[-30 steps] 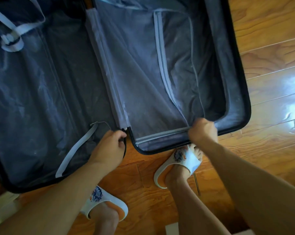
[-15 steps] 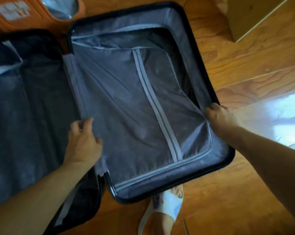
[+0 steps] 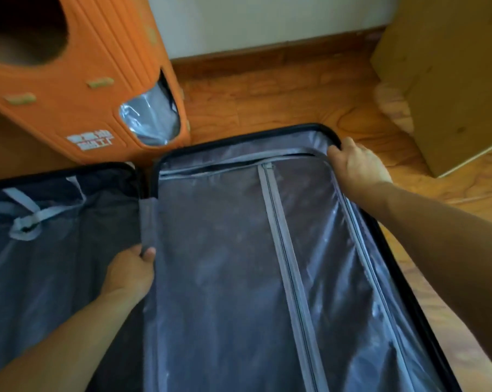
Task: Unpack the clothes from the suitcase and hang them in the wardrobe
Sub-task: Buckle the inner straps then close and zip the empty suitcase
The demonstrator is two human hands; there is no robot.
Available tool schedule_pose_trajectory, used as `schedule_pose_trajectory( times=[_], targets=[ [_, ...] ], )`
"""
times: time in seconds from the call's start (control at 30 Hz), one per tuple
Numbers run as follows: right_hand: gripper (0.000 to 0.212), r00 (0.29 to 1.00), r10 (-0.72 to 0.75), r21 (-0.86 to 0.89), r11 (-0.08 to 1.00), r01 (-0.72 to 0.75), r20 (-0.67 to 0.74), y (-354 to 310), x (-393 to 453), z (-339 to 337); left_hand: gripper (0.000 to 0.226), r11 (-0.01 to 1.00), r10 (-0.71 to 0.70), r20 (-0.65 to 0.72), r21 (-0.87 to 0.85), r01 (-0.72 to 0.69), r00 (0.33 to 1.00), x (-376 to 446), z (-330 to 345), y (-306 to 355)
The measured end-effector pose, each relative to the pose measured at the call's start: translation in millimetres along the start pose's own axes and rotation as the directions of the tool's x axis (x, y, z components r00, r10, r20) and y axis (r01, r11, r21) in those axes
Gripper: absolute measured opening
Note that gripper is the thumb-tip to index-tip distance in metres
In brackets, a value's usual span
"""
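1. Suitcase (image 3: 239, 142) lies open flat on the wooden floor (image 3: 267, 103), both halves facing up. No clothes visible in either half; whether anything sits under the zipped divider cannot be told.
2. Left hand (image 3: 128, 274) grasps the grey hinge strip (image 3: 148, 222) that joins the two halves. Thumb lies on the strip's right face and the fingers curl behind it. The grip sits on the lower part of the strip's visible length.
3. Left of that grip: the dark-lined half (image 3: 55, 264), with grey packing straps (image 3: 27, 219) crossing up and to the left of the hand and meeting at a buckle. Straps are apart from the hand.
4. Right of that grip: the half covered by the grey divider panel (image 3: 216, 278). A centre zipper (image 3: 284, 264) runs lengthwise down the panel, between the two hands. It looks closed along the length in view.
5. Right hand (image 3: 352, 162) holds the far right corner of the suitcase rim, fingers curled over the black edge toward the inside, palm on the outside. Clenched on the rim, not flat.
6. Just below the right grip, the divider's edge zipper (image 3: 360, 244) runs along the rim under the forearm.
7. Beyond the left grip, past the top edge of the suitcase: an orange suitcase (image 3: 83, 89), close to the black rim; contact cannot be told.
8. To the right of the right grip, well apart: a cardboard box (image 3: 451, 80) on the floor.
9. Wardrobe is out of view.
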State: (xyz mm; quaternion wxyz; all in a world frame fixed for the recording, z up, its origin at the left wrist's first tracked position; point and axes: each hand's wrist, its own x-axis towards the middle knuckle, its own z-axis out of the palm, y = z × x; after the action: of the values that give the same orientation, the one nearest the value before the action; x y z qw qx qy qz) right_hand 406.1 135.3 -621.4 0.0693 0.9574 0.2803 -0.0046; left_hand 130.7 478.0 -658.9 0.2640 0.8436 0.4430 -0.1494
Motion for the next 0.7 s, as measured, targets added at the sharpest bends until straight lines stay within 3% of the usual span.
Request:
schedule_pose_trajectory(
  times=[0.2,0.3,0.37,0.47,0.6,0.7],
  targets=[
    [0.038,0.996,0.009,-0.021,1.000,-0.007,0.092,-2.7,34.5,-0.9,0.044,0.999,-0.044,0.123,0.024,0.041,0.991,5.3,-3.2,-1.1],
    [0.034,0.961,0.207,0.145,0.961,-0.235,0.183,-13.8,44.3,9.6,0.036,0.998,-0.028,0.187,-0.049,0.038,0.982,1.9,-8.3,-6.2],
    [0.033,0.908,0.353,0.339,0.846,-0.412,0.224,-25.3,53.2,12.0,0.028,0.988,0.008,0.252,-0.152,0.031,0.968,-4.7,-7.6,-11.5],
    [0.036,0.841,0.466,0.397,0.742,-0.541,0.275,-42.7,58.6,13.3,0.032,0.967,0.022,0.307,-0.248,0.057,0.951,-8.3,-6.3,-16.1],
    [0.025,0.866,0.442,0.387,0.774,-0.500,0.236,-65.5,68.8,5.6,0.043,0.968,-0.012,0.310,-0.237,0.089,0.951,-6.4,-3.6,-15.3],
    [0.023,0.917,0.338,0.420,0.816,-0.398,0.213,-106.2,98.3,-5.6,0.046,0.966,-0.019,0.316,-0.238,0.099,0.949,-2.4,0.7,-16.1]
  ],
)
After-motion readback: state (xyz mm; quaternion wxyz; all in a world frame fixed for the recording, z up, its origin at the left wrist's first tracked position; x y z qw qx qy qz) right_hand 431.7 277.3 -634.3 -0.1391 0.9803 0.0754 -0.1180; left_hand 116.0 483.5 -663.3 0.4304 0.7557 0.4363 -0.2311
